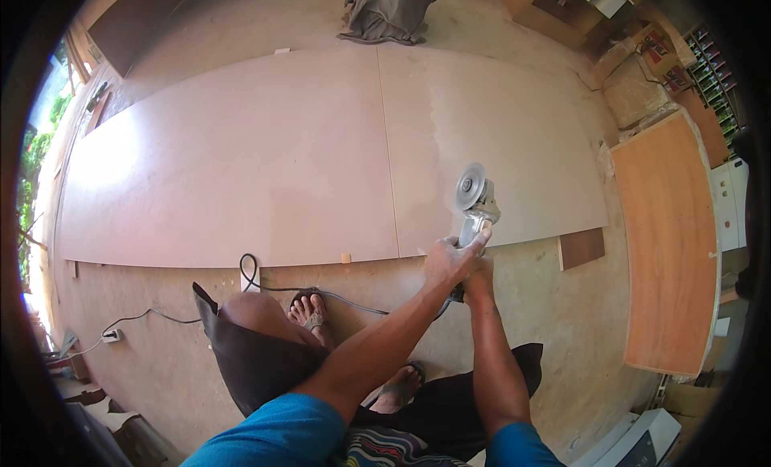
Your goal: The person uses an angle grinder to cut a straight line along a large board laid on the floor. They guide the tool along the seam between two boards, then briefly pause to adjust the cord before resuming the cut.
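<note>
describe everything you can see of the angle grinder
The angle grinder is a grey handheld power tool with a round disc at its head, tilted up over the near edge of the pale board. The left hand wraps its body from above; the right hand grips lower down. A dark cord trails across the floor.

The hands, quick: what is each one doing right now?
Left hand: closed around the body of the angle grinder, whose disc is over the plywood sheet.
Right hand: closed on the grinder's rear end, just behind the left hand.
</note>
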`<state>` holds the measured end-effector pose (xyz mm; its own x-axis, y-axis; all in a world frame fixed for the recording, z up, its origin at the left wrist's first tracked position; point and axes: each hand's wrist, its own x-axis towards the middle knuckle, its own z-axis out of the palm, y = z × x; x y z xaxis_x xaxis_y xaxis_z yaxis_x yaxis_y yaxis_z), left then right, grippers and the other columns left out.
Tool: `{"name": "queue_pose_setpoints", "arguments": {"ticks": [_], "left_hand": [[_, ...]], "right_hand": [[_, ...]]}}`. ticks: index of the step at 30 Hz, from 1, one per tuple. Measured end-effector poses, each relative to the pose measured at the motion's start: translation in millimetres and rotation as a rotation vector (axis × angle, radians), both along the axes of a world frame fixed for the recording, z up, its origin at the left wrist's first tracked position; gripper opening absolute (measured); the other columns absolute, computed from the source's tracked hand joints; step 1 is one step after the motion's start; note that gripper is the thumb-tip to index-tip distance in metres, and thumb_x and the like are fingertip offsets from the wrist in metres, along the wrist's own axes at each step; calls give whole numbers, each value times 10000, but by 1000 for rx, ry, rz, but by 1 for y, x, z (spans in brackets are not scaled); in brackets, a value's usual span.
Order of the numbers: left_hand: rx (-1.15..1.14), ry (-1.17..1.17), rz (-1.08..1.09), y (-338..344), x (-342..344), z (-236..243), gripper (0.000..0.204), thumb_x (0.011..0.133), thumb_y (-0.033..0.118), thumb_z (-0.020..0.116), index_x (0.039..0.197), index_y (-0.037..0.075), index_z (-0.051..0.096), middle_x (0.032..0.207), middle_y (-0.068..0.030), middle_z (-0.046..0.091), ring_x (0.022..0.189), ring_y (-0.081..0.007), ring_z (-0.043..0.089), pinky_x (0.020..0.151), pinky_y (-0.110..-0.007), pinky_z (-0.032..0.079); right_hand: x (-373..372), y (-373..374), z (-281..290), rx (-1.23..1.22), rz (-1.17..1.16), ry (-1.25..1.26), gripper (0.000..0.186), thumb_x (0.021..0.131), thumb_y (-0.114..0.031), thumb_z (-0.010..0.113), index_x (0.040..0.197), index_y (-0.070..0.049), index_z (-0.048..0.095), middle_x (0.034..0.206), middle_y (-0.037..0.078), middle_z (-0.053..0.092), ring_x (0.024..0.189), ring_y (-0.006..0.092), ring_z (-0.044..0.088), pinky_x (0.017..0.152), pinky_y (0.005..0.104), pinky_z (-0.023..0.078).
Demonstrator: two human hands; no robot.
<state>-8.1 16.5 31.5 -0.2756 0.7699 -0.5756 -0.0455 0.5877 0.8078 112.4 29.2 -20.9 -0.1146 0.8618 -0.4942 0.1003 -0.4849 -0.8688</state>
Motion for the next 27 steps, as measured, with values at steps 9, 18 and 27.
{"name": "queue_pose_setpoints", "arguments": {"ticks": [9,18,27], "left_hand": [[-19,9,-101,-1,2,-13,850,851,764,715,1019,-61,832,868,-228,788,883,-307,787,803,-409,598],[105,387,-164,-22,28,-16,935,883,887,477,1037,35,833,871,-302,768,955,-454,782,861,-544,593],[-54,796,-988,-53,-3,81,917,947,805,561,1177,-58,769,1191,-271,753,1211,-433,693,1045,-601,483]], "right_hand": [[3,-10,-4,88,-47,-7,487,952,-369,768,1224,19,657,1020,67,697,855,165,659,717,356,540],[20,-3,-33,662,253,-352,308,943,-250,798,1090,-11,672,915,60,685,772,196,694,658,370,553],[-7,20,4,-97,-316,303,228,865,-162,811,970,-40,650,829,61,652,652,212,678,586,372,553]]}}
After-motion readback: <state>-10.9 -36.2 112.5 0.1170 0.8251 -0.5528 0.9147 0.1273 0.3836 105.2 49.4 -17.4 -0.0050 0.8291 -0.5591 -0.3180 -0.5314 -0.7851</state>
